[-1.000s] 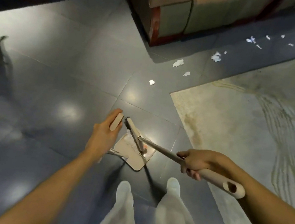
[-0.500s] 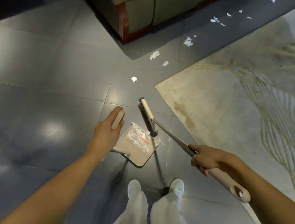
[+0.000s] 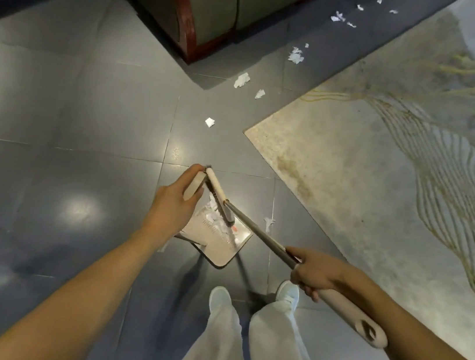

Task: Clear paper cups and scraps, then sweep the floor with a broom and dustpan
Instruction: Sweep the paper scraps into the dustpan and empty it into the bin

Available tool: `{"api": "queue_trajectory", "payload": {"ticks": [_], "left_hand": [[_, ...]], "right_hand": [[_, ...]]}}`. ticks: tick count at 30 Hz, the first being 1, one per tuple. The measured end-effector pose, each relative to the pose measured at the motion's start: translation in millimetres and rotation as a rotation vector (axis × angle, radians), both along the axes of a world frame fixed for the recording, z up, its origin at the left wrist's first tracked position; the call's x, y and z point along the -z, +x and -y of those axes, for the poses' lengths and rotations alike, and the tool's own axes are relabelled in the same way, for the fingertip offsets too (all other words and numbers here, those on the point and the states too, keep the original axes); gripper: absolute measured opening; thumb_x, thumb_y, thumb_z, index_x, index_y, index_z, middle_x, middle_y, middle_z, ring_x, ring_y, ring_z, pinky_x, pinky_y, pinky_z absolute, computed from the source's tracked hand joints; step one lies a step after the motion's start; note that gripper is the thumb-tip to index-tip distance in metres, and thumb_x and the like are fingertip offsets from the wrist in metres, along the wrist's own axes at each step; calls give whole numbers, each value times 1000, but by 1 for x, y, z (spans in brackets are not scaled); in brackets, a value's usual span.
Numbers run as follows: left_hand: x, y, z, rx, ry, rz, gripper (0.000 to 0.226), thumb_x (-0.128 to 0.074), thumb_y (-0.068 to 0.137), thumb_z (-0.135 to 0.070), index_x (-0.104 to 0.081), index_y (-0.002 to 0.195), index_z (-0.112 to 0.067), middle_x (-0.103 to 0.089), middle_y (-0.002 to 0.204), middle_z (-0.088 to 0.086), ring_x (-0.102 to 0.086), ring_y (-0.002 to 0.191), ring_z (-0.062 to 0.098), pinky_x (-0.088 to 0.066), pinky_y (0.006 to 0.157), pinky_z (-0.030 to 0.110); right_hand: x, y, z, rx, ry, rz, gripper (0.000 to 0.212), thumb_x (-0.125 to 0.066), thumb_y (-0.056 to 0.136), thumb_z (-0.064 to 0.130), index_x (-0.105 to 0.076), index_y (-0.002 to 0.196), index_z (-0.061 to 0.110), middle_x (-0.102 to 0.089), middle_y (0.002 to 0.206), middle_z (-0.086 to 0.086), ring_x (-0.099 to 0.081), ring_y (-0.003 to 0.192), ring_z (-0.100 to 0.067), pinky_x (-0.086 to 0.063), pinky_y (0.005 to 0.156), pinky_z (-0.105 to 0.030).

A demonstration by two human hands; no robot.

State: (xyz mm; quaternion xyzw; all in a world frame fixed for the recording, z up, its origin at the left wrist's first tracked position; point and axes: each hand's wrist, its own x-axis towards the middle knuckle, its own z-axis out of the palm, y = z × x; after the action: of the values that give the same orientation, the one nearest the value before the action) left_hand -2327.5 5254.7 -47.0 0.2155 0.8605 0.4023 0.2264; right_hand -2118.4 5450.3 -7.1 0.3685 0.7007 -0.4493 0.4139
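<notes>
My left hand (image 3: 173, 204) grips the beige handle of the dustpan (image 3: 221, 246), which stands on the grey tile floor just ahead of my feet. White paper scraps lie inside the pan. My right hand (image 3: 313, 271) grips the broom (image 3: 256, 231) by its long handle, and the broom head lies across the pan's upper part, next to my left fingers. One small scrap (image 3: 268, 223) lies on the tiles just right of the broom handle. A loose scrap (image 3: 209, 122) sits farther ahead, and several more scraps (image 3: 295, 56) trail toward the sofa.
A beige sofa with a red wooden base (image 3: 198, 12) stands at the top centre. A pale patterned rug (image 3: 399, 172) covers the floor on the right, its corner near the dustpan. My white trousers and shoes (image 3: 287, 292) are right behind the pan.
The broom head has swung back from the tiles ahead onto the dustpan, close to my left hand. More white scraps now lie in the pan. The view has shifted slightly.
</notes>
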Motion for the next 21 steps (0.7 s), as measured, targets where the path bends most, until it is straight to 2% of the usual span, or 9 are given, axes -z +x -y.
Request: {"api": "queue_trajectory", "payload": {"ticks": [4,6,10,13,16,18,21], "left_hand": [[-2,2,13,65,-23,61,39,-53,98,-31,-42,122,-61,-61,123,10,-60,98,19,-44,82,24],[-4,5,15,123,-43,78,38,-51,98,-34,-41,124,-60,-61,125,8,-61,104,23,-46,82,25],[-7,21,3,314,-117,57,37,-46,99,-39,-35,129,-59,-61,127,2,-61,99,16,-50,80,24],[-7,31,-9,443,-156,14,36,-43,99,-41,-31,129,-58,-63,123,-1,-63,95,17,-47,76,21],[-8,33,-21,469,-164,-39,35,-43,99,-42,-30,127,-58,-65,112,-3,-57,84,10,-43,73,20],[-8,32,-28,456,-161,-57,36,-45,99,-42,-30,126,-59,-66,107,0,-54,82,9,-42,75,24],[-6,24,-34,435,-141,-70,36,-45,99,-42,-30,127,-58,-66,108,3,-57,88,15,-43,79,27]], "right_hand": [[-14,20,-12,75,23,-26,62,-48,91,-1,-31,147,22,-52,65,-8,-46,41,-10,-44,39,-19],[-19,30,-21,71,63,-23,64,-46,90,-2,-30,147,21,-53,58,-7,-47,39,-12,-44,39,-21],[-22,52,-34,151,95,26,58,-46,89,-3,-34,143,13,-52,38,3,-47,31,-9,-42,38,-19],[-18,71,-35,156,130,60,42,-47,87,-1,-44,128,8,-56,47,-2,-49,33,-11,-45,41,-22],[-4,85,-24,216,125,103,33,-51,83,2,-51,116,7,-57,63,-10,-52,46,-17,-48,49,-27],[8,86,-12,302,69,130,30,-54,82,4,-57,111,5,-56,66,-11,-51,51,-19,-48,55,-29],[18,71,9,403,-87,122,28,-56,84,3,-59,111,11,-58,73,-12,-52,52,-15,-50,55,-26]]}}
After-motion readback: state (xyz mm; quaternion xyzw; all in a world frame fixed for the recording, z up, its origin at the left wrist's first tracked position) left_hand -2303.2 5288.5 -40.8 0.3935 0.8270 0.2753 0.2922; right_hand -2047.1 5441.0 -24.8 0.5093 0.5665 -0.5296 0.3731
